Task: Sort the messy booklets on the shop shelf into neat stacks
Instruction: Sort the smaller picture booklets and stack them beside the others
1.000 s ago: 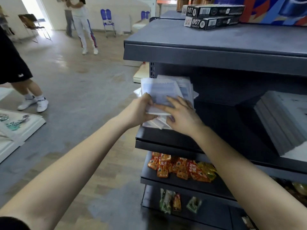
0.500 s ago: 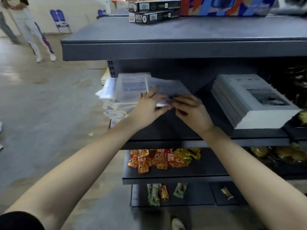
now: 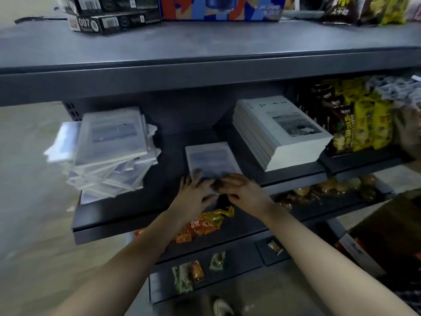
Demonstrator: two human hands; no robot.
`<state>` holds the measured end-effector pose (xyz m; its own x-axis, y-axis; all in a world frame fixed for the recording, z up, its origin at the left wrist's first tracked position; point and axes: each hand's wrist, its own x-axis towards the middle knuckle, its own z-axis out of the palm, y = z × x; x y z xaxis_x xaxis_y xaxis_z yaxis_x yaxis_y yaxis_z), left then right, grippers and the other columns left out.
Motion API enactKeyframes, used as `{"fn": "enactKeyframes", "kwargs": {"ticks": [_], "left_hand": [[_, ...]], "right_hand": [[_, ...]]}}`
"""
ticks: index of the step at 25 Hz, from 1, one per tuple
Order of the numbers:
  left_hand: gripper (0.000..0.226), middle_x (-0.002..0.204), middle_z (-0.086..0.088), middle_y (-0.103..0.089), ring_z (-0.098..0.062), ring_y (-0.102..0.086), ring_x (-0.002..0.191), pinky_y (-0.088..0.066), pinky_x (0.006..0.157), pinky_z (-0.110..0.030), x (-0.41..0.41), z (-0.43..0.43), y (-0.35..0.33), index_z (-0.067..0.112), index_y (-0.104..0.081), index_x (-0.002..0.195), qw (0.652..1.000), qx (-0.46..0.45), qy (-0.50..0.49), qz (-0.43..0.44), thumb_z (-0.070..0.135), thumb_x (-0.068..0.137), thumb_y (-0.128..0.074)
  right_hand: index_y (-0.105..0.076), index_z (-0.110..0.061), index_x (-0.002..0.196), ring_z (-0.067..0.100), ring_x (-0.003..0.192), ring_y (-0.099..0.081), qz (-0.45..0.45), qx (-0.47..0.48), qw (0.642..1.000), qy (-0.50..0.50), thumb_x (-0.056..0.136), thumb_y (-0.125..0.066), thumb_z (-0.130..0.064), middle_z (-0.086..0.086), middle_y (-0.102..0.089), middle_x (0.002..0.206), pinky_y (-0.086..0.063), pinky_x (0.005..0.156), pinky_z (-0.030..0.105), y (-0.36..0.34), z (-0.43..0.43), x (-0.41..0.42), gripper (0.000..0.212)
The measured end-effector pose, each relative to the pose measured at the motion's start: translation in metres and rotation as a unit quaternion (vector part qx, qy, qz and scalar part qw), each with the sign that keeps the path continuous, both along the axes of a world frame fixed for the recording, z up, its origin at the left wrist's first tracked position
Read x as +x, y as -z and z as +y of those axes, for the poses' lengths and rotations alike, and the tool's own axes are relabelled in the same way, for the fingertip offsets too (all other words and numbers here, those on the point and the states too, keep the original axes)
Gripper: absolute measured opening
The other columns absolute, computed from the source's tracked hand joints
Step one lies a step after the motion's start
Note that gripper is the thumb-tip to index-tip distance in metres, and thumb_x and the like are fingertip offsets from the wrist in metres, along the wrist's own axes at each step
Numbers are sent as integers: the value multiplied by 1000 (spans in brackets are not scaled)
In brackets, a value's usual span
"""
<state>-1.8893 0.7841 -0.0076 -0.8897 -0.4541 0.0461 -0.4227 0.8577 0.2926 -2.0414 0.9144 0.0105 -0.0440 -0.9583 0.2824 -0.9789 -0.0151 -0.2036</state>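
Note:
A single white booklet (image 3: 210, 159) lies flat on the dark shop shelf (image 3: 164, 201), between two piles. My left hand (image 3: 194, 193) and my right hand (image 3: 242, 190) both hold its near edge, fingers on top of the cover. A messy, fanned pile of booklets (image 3: 109, 151) leans at the shelf's left end, some sticking out past the side. A neat, square stack of booklets (image 3: 280, 131) stands to the right of the single booklet.
Snack bags (image 3: 355, 117) fill the shelf to the right of the neat stack. Black "007" boxes (image 3: 114, 20) and a colourful box (image 3: 221, 8) sit on the top shelf. Orange snack packets (image 3: 200, 224) lie on lower shelves. My shoe (image 3: 222, 307) shows on the floor.
Both hands carried one booklet from the top of the messy left pile to the shelf's middle and set it flat. The view swung right, revealing the snack bags.

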Motion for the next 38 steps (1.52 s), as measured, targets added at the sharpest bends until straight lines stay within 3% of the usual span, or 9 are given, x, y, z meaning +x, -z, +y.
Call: {"fn": "enactKeyframes", "kwargs": {"ticks": [3,7,12,17,22,28,33,36,38], "left_hand": [[52,158,-5,-4,-39,-7,143,-8,116,-52,-5,-1,2,33,-24,146,999,-34,8,-11,44,97,-39],[49,159,-4,0,-37,1,144,-4,117,-49,-22,-2,-5,33,-23,146,1000,-4,6,-25,42,99,-36],[44,158,-2,-6,-30,2,145,-5,117,-46,-55,-11,-16,24,-32,140,999,-11,-3,-48,34,97,-41],[46,158,-3,-7,-30,2,145,-5,117,-45,-82,-13,-17,24,-29,141,998,-14,-39,-37,32,97,-39],[41,158,-3,-7,-34,5,144,-5,117,-48,-95,-17,-12,25,-33,137,998,0,-63,-30,36,97,-37],[36,158,2,-2,-33,4,144,-7,116,-52,-106,-28,-12,27,-35,133,996,24,-78,-34,33,97,-34],[40,158,2,6,-36,7,143,-4,116,-52,-112,-34,-19,27,-29,138,993,61,-76,-71,30,98,-32],[46,158,-1,8,-34,7,144,-2,116,-53,-108,-37,-34,25,-24,143,989,66,-58,-121,30,98,-33],[48,158,-7,0,-31,2,144,-3,116,-51,-100,-35,-44,19,-26,143,989,21,-40,-140,29,97,-37]], "right_hand": [[-63,-23,120,33,130,-43,-16,43,997,61,88,-41,-22,4,-53,136,-41,96,58,7,1,3,39],[-47,-29,135,28,141,-21,11,82,990,110,97,-42,-14,-4,-33,150,-10,114,48,1,-5,-10,41],[-37,-18,140,29,140,-18,-11,127,982,142,87,-41,5,4,-33,149,-22,112,35,-6,-23,-30,58],[-32,-6,136,34,138,-19,-6,188,969,161,87,-43,0,16,-32,144,-29,105,41,-23,-41,-49,51],[-28,-7,140,32,143,-9,-5,184,972,144,89,-39,1,11,-19,153,-28,108,41,-19,-49,-66,53],[-32,-8,139,33,140,-18,-24,182,971,153,92,-37,-2,12,-27,150,-29,107,41,-16,-62,-76,48],[-32,-8,138,33,140,-14,-26,189,968,162,91,-38,-1,11,-25,151,-25,111,42,-13,-68,-80,49],[-41,-10,136,34,134,-29,-41,178,974,133,90,-42,-4,13,-36,145,-30,109,42,-19,-68,-81,46],[-48,-13,132,32,128,-40,-48,163,979,110,91,-46,-11,12,-43,139,-35,105,42,-27,-70,-76,41]]}}
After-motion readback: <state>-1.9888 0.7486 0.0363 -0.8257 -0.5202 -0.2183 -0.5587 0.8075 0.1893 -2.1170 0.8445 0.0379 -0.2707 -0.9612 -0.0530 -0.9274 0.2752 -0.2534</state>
